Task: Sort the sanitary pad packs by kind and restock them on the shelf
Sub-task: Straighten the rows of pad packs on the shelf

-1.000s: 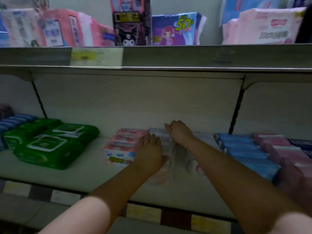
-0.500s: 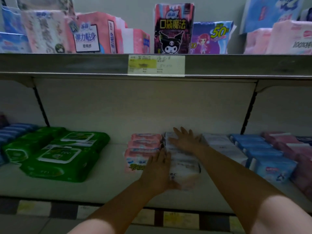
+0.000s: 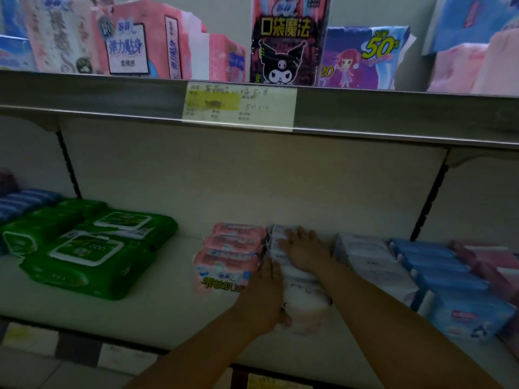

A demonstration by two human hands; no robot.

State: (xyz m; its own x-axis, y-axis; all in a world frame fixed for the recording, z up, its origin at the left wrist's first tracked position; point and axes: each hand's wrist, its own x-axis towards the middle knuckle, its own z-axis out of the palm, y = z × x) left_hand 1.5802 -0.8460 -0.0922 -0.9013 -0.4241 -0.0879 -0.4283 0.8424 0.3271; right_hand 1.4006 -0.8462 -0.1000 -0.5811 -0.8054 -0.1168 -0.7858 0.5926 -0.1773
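On the pale lower shelf board [image 3: 157,304], in the head view, a row of white soft-plastic sanitary pad packs [image 3: 306,301] runs front to back, and both hands are on it. The left hand [image 3: 266,293] lies flat against the row's left flank at the front pack, fingers straight. The right hand [image 3: 304,249] is spread palm-down on top of the row, farther back. Neither seems to grip a pack.

The front pack sits nearest the shelf lip, so a hard push forward could slide it off. The wrapping looks slick, and a sideways press could skew the stack of pink soft-plastic pad packs [image 3: 233,254] touching the row's left side.

Just right of the row lies a second white row of packs [image 3: 370,262], then blue plastic packs [image 3: 443,273] beyond. Well left of the row sit green wipe packs with white lids [image 3: 92,248]. Above the row, the grey metal shelf rail [image 3: 84,99] with its pale price label [image 3: 238,106] leaves little headroom for lifting packs.
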